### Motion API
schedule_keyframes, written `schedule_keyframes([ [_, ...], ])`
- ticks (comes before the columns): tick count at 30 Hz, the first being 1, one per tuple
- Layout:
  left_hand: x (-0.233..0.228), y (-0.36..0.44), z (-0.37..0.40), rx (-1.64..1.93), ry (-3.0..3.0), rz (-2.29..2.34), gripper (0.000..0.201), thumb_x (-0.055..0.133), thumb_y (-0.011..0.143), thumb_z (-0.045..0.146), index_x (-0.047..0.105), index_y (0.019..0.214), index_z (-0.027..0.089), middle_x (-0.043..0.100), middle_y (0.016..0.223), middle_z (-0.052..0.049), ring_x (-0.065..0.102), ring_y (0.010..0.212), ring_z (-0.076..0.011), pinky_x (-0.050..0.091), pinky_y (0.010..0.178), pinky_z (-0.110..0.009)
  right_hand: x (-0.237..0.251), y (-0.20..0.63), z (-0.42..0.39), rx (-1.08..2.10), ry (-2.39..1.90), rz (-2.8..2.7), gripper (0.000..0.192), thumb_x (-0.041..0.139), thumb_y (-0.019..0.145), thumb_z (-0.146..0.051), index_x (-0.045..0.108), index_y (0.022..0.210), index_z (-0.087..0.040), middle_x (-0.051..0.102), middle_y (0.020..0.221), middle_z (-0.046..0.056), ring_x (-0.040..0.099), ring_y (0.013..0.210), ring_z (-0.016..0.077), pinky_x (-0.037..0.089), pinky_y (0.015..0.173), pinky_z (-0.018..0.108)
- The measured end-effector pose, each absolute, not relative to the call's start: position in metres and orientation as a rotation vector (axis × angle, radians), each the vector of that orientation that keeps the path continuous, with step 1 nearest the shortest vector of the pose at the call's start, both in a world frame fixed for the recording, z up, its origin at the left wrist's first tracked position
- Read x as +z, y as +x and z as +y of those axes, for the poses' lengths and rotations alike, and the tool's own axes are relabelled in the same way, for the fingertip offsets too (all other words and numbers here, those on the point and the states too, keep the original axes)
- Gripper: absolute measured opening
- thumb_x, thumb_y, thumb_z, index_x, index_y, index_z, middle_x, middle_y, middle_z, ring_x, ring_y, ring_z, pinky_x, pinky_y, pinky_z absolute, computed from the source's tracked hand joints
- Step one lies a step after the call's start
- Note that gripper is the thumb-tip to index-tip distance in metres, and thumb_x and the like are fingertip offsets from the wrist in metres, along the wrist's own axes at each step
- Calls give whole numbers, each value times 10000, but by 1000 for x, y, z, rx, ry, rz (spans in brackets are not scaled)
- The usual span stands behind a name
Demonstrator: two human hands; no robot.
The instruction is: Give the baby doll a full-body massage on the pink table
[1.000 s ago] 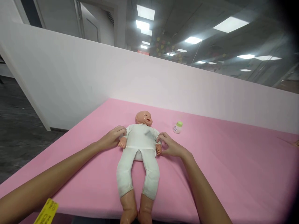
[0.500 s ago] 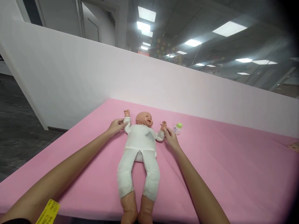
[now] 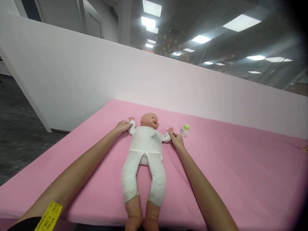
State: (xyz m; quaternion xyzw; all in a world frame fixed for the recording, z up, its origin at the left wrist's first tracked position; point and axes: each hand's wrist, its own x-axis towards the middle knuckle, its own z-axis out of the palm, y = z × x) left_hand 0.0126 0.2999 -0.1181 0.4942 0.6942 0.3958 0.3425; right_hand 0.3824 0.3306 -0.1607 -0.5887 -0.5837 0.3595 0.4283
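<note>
Lying face-up on the pink tabletop (image 3: pixel 216 166), doll (image 3: pixel 145 150), long axis running away from the camera, head far, feet at the near edge; left hand (image 3: pixel 123 126) and right hand (image 3: pixel 176 140) fingers clamped on its outspread wrists; bottle (image 3: pixel 184 130) just beside the right hand.

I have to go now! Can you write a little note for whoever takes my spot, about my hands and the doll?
Left hand: closed on the doll's sleeve at its raised arm.
Right hand: gripping the doll's other wrist, arm spread outward.
Doll: on its back on the pink mat, in a white suit, feet over the near edge.
Small green-capped bottle: lying just beyond the right hand, untouched.
Done: both arms held out. Left: cannot tell.
</note>
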Motion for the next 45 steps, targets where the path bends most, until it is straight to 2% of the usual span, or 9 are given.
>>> schedule_keyframes([
  [7,-117,22,294,1040,1362,1844,332,777,675,506,647,611,207,602,544,-27,552,514,-183,352,508,-294,-157,377,327,957,-1379,-1417,381,761,739,-525,765,897,-177,751,805,51,671,672,210,510,633,311],
  [11,-119,21,286,1243,1447,1768,385,826,637,512,747,837,192,733,792,-50,664,721,-228,448,604,-294,-155,380,319,1049,-1159,-1381,421,814,708,-467,755,1006,-176,774,960,72,714,877,253,556,784,352],
  [15,-120,11,271,1347,1660,1462,508,818,683,476,720,1087,185,760,1073,-79,694,1010,-270,531,858,-339,-146,393,307,1064,-936,-1518,499,858,701,-413,716,1137,-217,756,1144,81,695,1046,272,550,947,418],
  [20,-121,1,242,1355,1785,1312,466,776,740,418,653,1127,188,712,1168,-92,665,1109,-284,544,914,-371,-128,406,289,1157,-810,-1758,490,858,726,-328,683,1182,-279,673,1364,62,625,1254,273,508,1069,432],
  [25,-124,2,216,1202,2174,1240,252,630,816,232,658,1067,221,681,1204,-85,630,1132,-268,508,1005,-407,-120,408,274,1163,-857,-2030,350,758,781,-304,710,1127,-270,624,1346,69,635,1176,263,540,1014,435],
  [31,-126,8,205,1052,2448,1242,339,557,754,98,679,1035,243,625,1300,-94,547,1266,-283,477,1061,-430,-120,404,269,1010,-812,-2195,305,692,788,-234,748,1079,-302,548,1363,60,563,1281,265,536,1027,423],
  [37,-124,11,215,1217,2291,1213,214,601,845,207,697,1034,238,658,1255,-85,605,1200,-266,485,1054,-411,-118,404,273,953,-803,-2116,306,690,874,-335,740,1175,-313,597,1356,64,555,1307,277,509,1047,428],
  [41,-124,19,237,1343,2006,1260,332,665,859,351,711,1168,239,636,1299,-98,618,1204,-264,528,992,-375,-124,395,281,1028,-772,-1906,449,652,920,-379,637,1366,-331,624,1423,46,568,1320,264,502,1052,403],
  [45,-126,25,265,1427,1752,1387,364,695,798,410,736,1099,209,680,1164,-81,658,1108,-264,550,907,-341,-140,382,300,1053,-851,-1728,566,635,895,-435,581,1438,-285,688,1332,60,659,1134,255,532,986,396],
])
